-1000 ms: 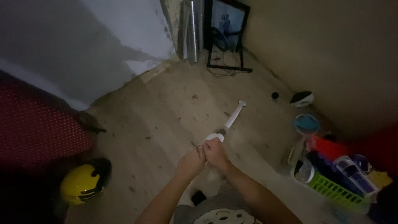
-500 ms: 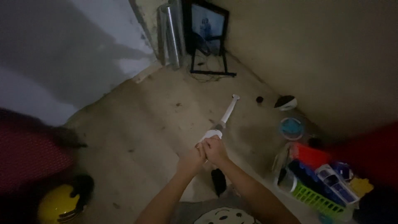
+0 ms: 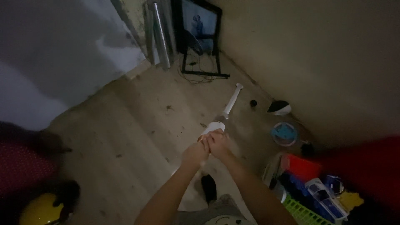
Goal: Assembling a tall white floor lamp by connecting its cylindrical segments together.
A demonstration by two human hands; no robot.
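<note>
Tool: white stick-shaped tool (image 3: pixel 225 113), long thin shaft with a wider white body at the near end; it slants away from the person, far tip low by the floor (image 3: pixel 125 133).
Tool position: held in the air at mid-frame, above the floor; all places below are given relative to it.
Left hand (image 3: pixel 195 153): fingers curled shut around the near end of the tool, just below the wide body; forearm stretched forward and up from the lower frame edge.
Right hand (image 3: pixel 217 143): grip closed on the same end, touching the left hand, knuckles uppermost; forearm extended from the lower right, wrist straight.
Both arms: nearly parallel, converging at the tool.
Floor: pale wood-look boards, scattered with small dark specks around the tool.
Beyond the far tip: black framed picture (image 3: pixel 199 37) leaning against the wall, on a black stand with loose cables; a shiny metal pipe (image 3: pixel 161 35) stands just left of it.
Right of the shaft: small dark ball (image 3: pixel 253 103), then a black-and-white rounded object (image 3: pixel 279 107) near the wall.
Right of the hands: round blue lidded container (image 3: pixel 284 134).
Lower right of the hands: green basket (image 3: pixel 304 213) with red and blue items; contents blurred.
Far lower left: yellow helmet (image 3: pixel 39 209), well apart, partly in shadow.
Lighting: dim; fine detail not readable.
</note>
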